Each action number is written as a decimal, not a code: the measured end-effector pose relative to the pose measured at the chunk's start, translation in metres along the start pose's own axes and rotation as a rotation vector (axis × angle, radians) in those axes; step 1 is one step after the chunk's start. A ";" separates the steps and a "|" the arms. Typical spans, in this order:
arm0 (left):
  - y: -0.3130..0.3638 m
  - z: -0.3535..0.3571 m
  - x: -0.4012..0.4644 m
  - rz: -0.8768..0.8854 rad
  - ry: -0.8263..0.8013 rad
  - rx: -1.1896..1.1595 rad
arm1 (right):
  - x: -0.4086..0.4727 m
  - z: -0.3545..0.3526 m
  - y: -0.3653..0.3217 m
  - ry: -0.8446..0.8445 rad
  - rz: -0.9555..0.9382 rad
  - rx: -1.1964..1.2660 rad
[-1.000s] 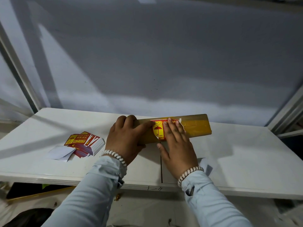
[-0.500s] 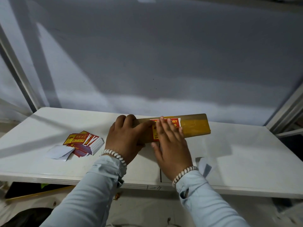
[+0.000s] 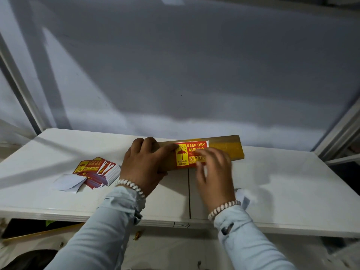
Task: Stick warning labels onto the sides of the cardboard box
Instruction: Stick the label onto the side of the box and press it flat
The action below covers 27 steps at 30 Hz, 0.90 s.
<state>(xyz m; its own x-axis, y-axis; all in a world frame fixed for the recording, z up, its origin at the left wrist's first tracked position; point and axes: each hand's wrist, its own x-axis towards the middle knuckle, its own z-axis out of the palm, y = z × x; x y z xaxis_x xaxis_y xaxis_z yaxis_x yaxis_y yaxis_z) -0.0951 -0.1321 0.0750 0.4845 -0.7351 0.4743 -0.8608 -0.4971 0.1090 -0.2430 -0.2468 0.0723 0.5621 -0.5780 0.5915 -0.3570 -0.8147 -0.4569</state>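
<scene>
So your cardboard box (image 3: 224, 149) is lying flat and long on the white table (image 3: 292, 182), toward the back edge and a bit right of centre, running left to right. Your left hand (image 3: 143, 166) is wrapped over its left end, fingers curled over the far edge and thumb stretched along the near face, so that's a proper grip pinning the box down. The red and yellow KEEP DRY label (image 3: 190, 153) sits on the side of the box facing you, umbrella picture on the left, and your left thumb tip touches its left edge. Your right hand (image 3: 215, 172) is open with fingers spread, laid over the label's right part and the box face below it; it's pretty blurred, so how hard it's pressing I can't tell. Off to the left on the table there's a messy stack of labels (image 3: 97, 170) fanned out, with a white scrap of backing paper (image 3: 68, 183) just in front of it. Another white scrap (image 3: 245, 197) sits by your right wrist.
</scene>
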 end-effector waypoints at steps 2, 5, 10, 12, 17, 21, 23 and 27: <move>0.000 0.000 0.000 0.006 -0.002 0.003 | 0.003 0.002 0.011 0.162 0.318 0.109; 0.000 0.000 -0.001 0.011 -0.004 -0.001 | 0.004 0.006 0.025 0.118 0.557 0.213; 0.000 0.001 0.000 0.016 0.000 -0.014 | 0.002 0.007 0.026 0.049 0.687 0.373; -0.001 0.001 -0.001 0.015 0.005 -0.020 | 0.004 0.008 0.025 0.051 0.742 0.421; 0.000 0.001 -0.001 0.017 0.006 -0.008 | 0.005 0.004 0.025 0.090 0.775 0.458; 0.001 0.001 0.000 0.015 -0.003 -0.007 | 0.007 0.004 0.022 0.111 0.804 0.507; 0.001 0.000 0.000 0.016 -0.006 -0.002 | 0.009 0.003 0.021 0.129 0.824 0.563; 0.001 0.000 -0.001 0.018 -0.007 0.002 | 0.011 0.000 0.019 0.114 0.806 0.637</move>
<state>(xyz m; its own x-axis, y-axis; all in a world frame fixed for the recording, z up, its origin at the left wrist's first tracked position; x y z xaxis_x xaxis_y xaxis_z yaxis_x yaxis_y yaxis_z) -0.0965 -0.1321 0.0742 0.4696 -0.7472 0.4704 -0.8693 -0.4845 0.0982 -0.2433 -0.2686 0.0698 0.2456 -0.9694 -0.0016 -0.1163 -0.0279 -0.9928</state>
